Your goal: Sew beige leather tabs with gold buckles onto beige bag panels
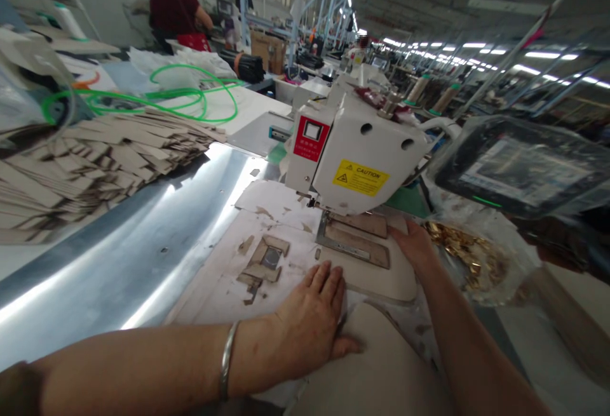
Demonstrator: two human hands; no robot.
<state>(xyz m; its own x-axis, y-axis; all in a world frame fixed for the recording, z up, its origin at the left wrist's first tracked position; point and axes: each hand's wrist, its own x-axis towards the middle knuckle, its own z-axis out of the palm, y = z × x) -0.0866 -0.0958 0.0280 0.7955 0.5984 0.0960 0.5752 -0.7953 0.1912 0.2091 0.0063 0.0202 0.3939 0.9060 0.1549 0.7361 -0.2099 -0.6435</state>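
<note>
On the surface (143,257), the stacked cardboard pieces (95,162) lie left of the sewing machine (352,155); the bag of metal parts (471,257) lies right; hose (190,95) behind.

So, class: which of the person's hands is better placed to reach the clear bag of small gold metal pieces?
Probably the right hand: it rests on the beige template right beside the clear bag of gold metal pieces. The left hand lies flat farther away.
</note>
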